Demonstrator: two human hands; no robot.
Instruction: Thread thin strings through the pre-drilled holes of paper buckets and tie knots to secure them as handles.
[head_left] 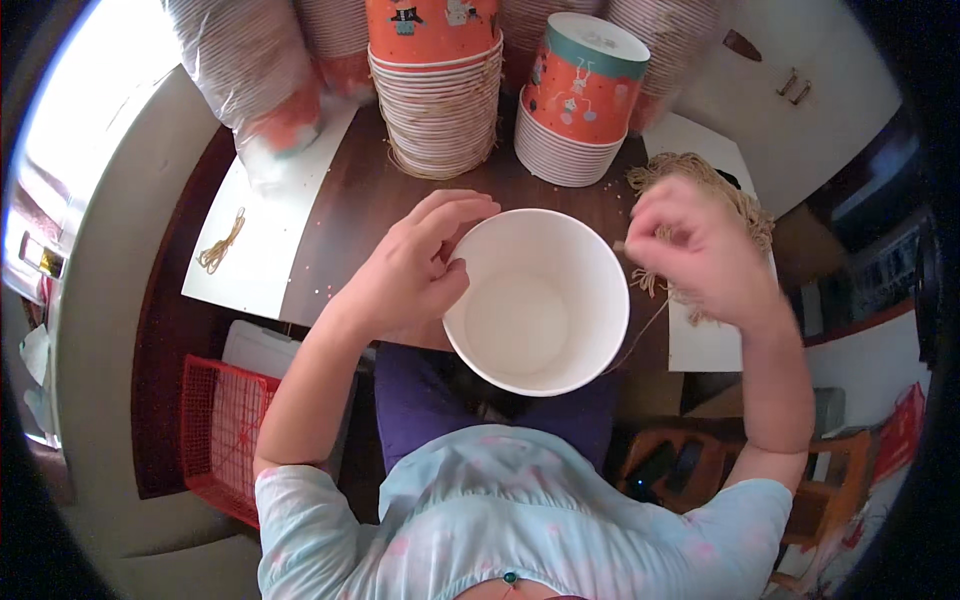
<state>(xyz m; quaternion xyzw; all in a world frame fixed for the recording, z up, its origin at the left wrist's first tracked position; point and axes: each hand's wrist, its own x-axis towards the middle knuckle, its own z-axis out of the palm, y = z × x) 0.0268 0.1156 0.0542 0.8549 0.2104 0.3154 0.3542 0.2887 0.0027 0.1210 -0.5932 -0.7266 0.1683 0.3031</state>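
Note:
A large white paper bucket (535, 300) stands mouth up at the near edge of the table, and its bare inside shows. My left hand (425, 250) is closed against the bucket's left side, with thumb and fingers curled at the rim; part of the fingers is hidden behind the wall. To the right of the bucket, my right hand (695, 250) is raised, slightly blurred, its fingers pinched on a thin tan cord (652, 330). That cord slants down to the bucket's lower right side. Beyond my right hand lies a heap of tan cords (705, 175).
Stacked orange-and-white paper buckets (435, 110) stand at the back, beside a shorter stack (578, 115) and bagged stacks (255, 75). A small cord bundle (222, 240) lies on a white board at left. A red plastic basket (225, 430) sits below left; a wooden chair (840, 480) stands right.

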